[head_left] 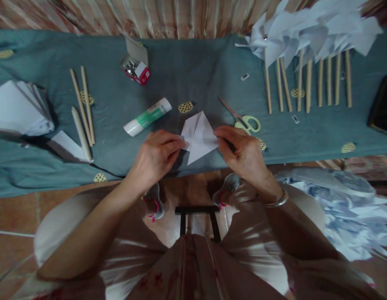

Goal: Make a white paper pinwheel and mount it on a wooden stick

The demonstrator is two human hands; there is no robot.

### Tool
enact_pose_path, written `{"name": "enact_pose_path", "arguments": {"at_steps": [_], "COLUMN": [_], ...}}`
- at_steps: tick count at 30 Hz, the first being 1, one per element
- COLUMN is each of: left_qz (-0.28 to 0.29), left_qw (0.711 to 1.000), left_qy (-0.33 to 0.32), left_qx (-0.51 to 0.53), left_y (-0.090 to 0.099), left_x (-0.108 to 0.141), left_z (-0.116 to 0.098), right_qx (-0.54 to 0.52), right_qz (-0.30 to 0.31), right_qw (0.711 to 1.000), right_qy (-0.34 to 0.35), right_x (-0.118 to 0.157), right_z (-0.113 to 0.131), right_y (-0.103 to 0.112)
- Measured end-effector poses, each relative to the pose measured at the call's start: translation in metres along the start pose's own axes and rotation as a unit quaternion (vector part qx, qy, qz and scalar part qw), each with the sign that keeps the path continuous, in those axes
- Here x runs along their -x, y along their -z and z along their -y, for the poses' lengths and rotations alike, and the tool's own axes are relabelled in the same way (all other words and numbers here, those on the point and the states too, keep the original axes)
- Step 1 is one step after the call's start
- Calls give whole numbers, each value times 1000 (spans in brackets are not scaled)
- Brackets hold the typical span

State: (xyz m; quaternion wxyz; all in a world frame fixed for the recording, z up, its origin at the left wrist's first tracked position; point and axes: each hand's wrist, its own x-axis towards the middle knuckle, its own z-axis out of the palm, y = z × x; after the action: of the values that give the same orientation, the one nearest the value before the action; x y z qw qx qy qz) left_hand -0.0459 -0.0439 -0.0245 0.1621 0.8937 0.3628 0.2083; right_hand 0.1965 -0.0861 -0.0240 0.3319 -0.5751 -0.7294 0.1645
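Note:
A small white sheet of paper (199,139), cut and partly folded into pointed flaps, is held between my two hands above the near edge of the table. My left hand (159,152) pinches its left side between thumb and fingers. On the opposite side, the fingertips of my right hand (239,148) are closed on the paper's right corner. Just beyond my right hand lie scissors (243,120) with pale green handles. A glue stick (147,117) with a green label rests beyond my left hand.
Finished paper pinwheels (306,35) on wooden sticks lie at the back right. A small box of metal pins (135,68) stands open at the back. Wooden sticks (79,104) and a paper stack (20,108) are at left. A dark phone-like object (383,104) lies far right.

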Motion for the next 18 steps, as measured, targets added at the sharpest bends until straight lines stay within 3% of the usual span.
{"name": "enact_pose_path", "arguments": {"at_steps": [4,7,13,18], "left_qz": [-49,-80,-2,-5], "left_qw": [999,996,994,990], "left_qy": [1,-33,-90,-101], "left_qx": [3,5,-60,-101], "left_y": [5,3,-10,-13], "left_x": [-3,-2,2,2], "left_z": [-1,-11,-28,-30], "right_qx": [8,25,25,12], "right_qz": [16,16,6,23], "right_qw": [1000,999,998,997], "right_qy": [17,36,60,67], "right_x": [2,2,3,4], "right_z": [4,5,6,7], "right_y": [0,-1,-4,-5]}}
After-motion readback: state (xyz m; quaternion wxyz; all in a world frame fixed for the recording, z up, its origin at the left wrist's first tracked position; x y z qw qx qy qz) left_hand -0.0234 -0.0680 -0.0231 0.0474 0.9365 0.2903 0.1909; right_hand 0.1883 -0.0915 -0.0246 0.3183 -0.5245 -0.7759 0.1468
